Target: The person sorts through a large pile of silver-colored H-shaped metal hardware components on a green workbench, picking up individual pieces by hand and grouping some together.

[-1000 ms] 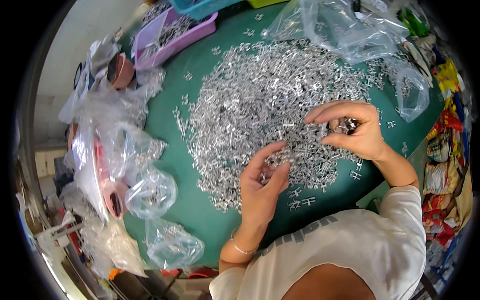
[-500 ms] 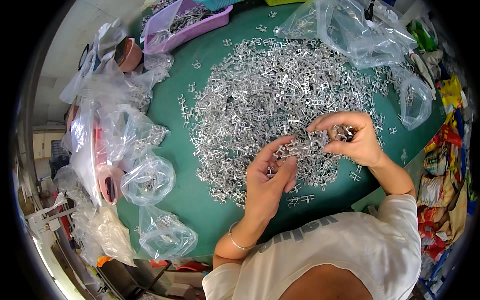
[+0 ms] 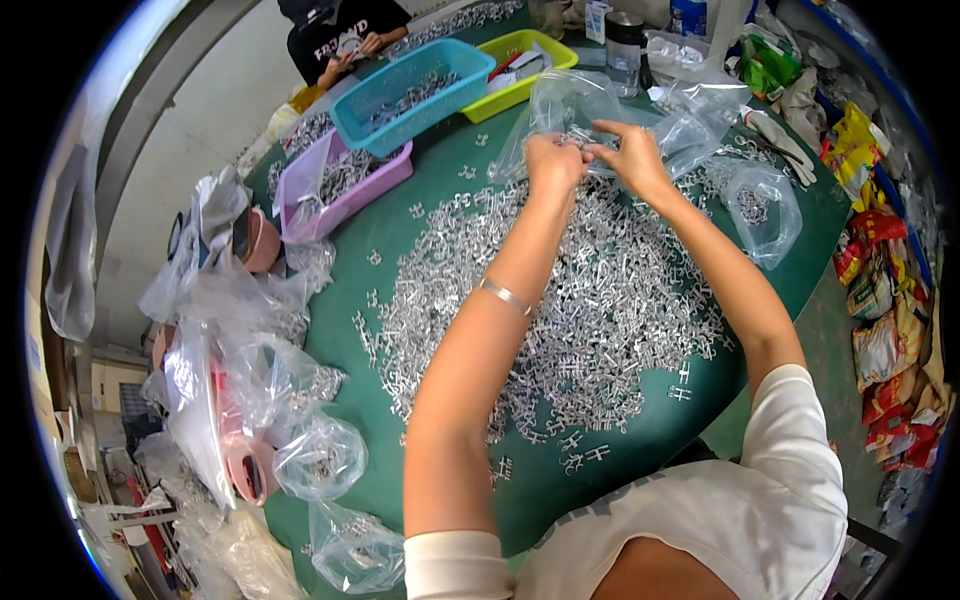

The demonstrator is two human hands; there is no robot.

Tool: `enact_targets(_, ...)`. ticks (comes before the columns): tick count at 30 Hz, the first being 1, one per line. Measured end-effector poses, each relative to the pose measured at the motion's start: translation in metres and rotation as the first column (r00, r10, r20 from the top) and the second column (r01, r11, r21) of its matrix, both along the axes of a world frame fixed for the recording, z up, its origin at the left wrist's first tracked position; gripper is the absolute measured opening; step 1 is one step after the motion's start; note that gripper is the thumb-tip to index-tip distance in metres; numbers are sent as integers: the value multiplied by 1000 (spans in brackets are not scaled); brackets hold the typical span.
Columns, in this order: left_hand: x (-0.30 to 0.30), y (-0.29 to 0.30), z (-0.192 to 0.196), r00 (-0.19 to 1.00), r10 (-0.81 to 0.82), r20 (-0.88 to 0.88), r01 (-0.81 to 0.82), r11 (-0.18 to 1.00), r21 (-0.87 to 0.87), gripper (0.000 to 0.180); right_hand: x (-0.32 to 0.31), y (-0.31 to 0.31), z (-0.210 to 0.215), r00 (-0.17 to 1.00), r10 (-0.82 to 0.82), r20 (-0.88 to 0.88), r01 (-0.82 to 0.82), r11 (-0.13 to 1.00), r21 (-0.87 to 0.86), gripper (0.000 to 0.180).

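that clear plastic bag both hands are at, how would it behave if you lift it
The clear plastic bag looks thin and crinkled, so probably floppy and light. Its glossy film may slip between the left hand and right hand.

Both hands left the near edge of the heap of small metal parts point(image 3: 590, 300), where they had been picking, and stretched out to the far side of the desk point(image 3: 760, 300). The left hand point(image 3: 553, 165) and right hand point(image 3: 628, 155) came together at the clear plastic bag point(image 3: 560, 105), fingers pinching its rim. The view tilted up, bringing the blue basket point(image 3: 412, 90) and a seated person point(image 3: 340, 35) into sight.
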State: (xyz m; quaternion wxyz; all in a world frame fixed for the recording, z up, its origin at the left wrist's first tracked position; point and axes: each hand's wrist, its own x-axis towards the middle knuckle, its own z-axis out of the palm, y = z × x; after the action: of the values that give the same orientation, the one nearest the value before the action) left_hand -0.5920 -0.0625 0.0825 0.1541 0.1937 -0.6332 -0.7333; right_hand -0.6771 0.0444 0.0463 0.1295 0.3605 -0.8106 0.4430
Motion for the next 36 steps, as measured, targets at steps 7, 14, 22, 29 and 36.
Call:
enact_targets(7, 32, 13, -8, 997, -11, -80, 17, 997, 71, 35, 29, 47, 18, 35, 684, 728, 253, 699, -669, 38)
enact_targets(14, 123, 41, -13, 984, -177, 27, 153, 911, 384, 28, 96, 77, 23, -340, 880, 331, 508, 468, -723, 53)
enact_targets(22, 180, 92, -15, 968, -229, 98, 192, 937, 291, 28, 152, 93, 22, -365, 864, 347, 511, 498, -701, 50)
enact_targets(29, 225, 89, -29, 994, 18, -108, 92, 399, 913, 58, 179, 110, 4, -471, 834, 288, 514, 525, -679, 42)
enact_targets(36, 258, 98, -31, 954, 147, -262, 208, 310, 928, 72, 229, 111, 15, 39, 594, 804, -248, 785, -568, 20)
